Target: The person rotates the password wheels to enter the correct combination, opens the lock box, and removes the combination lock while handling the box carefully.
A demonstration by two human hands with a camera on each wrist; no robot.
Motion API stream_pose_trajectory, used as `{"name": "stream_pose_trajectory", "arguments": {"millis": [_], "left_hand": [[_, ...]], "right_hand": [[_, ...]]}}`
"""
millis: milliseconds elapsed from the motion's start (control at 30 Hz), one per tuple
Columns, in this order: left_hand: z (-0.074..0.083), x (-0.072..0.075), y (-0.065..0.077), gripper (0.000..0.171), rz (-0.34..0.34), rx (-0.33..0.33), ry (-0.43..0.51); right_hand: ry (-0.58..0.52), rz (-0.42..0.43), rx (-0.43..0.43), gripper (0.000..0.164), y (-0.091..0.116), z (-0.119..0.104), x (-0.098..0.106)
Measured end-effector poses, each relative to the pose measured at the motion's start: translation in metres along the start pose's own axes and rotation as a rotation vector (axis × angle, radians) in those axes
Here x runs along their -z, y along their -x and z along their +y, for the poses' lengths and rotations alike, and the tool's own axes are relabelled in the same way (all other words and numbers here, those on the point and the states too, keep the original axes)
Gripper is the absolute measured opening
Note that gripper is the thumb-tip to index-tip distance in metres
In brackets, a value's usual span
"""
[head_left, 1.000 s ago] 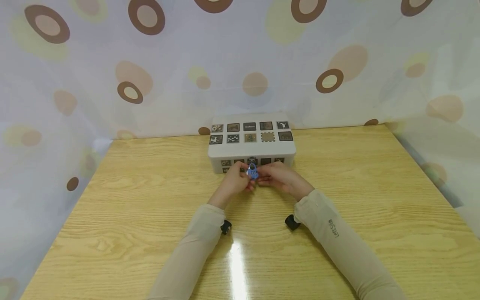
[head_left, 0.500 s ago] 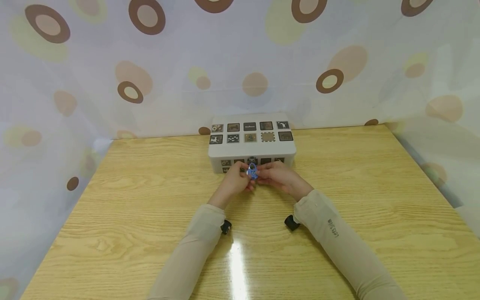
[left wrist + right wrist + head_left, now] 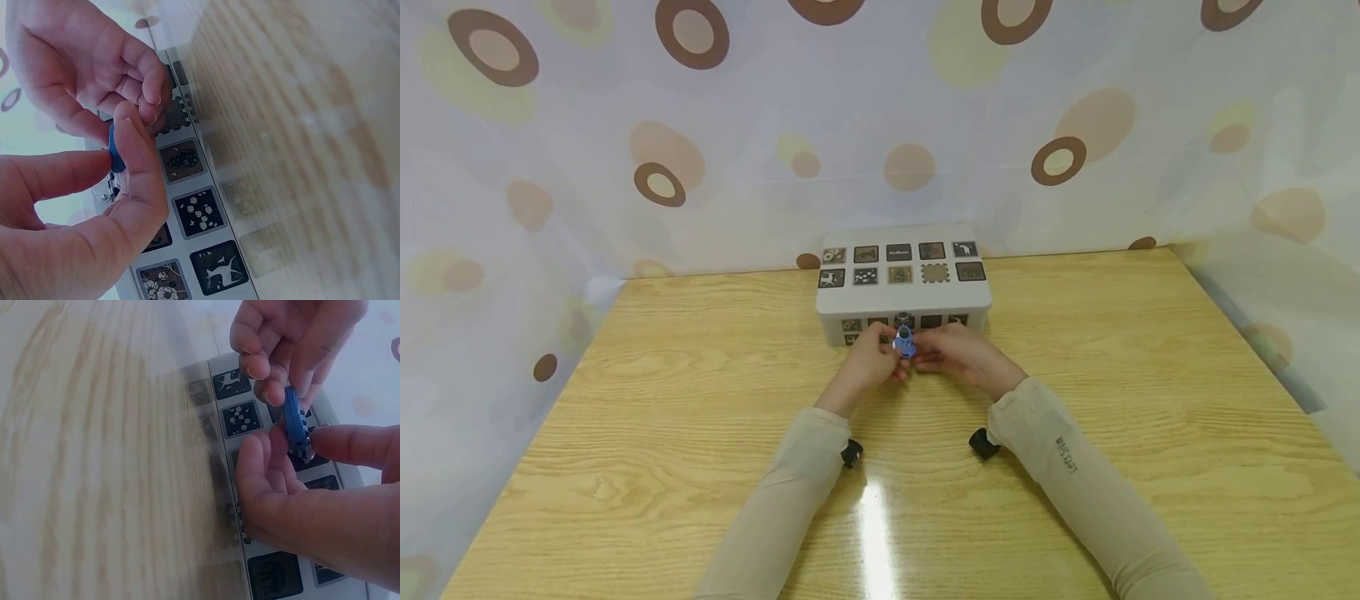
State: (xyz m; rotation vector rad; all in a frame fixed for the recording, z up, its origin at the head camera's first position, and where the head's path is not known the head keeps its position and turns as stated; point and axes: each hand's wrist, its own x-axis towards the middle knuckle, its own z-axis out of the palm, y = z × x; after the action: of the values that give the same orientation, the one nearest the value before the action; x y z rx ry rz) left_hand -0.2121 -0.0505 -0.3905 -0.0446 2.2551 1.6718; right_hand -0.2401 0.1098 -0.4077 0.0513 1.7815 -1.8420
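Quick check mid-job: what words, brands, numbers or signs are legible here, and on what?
"Lets", then blurred letters, perhaps "slim": right sleeve.
Dark label on top of the white box: pale lettering, too small to read.
Blue padlock: any dial digits are too small to read.

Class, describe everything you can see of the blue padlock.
The padlock is blue, perhaps painted metal, with silvery dials and a rounded shackle on top. It sits upright at the front of the box, by the clasp; whether it is locked cannot be told. The left grip and right grip pinch it from either side.
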Motion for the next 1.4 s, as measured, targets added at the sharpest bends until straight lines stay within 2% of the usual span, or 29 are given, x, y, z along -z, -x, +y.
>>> {"name": "stream_pose_trajectory", "arguments": {"millis": [167,533,833,1133,1400], "left_hand": [[-0.0015,0.0002,0.0001,0.032,-0.004,0.002,0.006],[0.0013,0.0004,-0.0011,0.032,-0.006,0.004,0.003],[0.0019,0.0003,-0.0002,0.033,-0.006,0.009,0.013],[-0.0005,0.0002,-0.0008,0.033,-0.010,0.010,0.026],[-0.0005,-0.0003,-0.0007,0.033,-0.007,0.000,0.022]], "right_hand": [[0.023,-0.026,0.029,0.040,0.0015,0.0016,-0.0003],[0.027,-0.012,0.080,0.041,0.0014,-0.0004,-0.0016],[-0.018,0.020,0.021,0.032,-0.0010,-0.0003,0.0002],[0.046,-0.026,0.033,0.041,0.0007,0.0003,0.0027],[0.042,-0.031,0.044,0.042,0.0014,0.0003,0.0032]]}}
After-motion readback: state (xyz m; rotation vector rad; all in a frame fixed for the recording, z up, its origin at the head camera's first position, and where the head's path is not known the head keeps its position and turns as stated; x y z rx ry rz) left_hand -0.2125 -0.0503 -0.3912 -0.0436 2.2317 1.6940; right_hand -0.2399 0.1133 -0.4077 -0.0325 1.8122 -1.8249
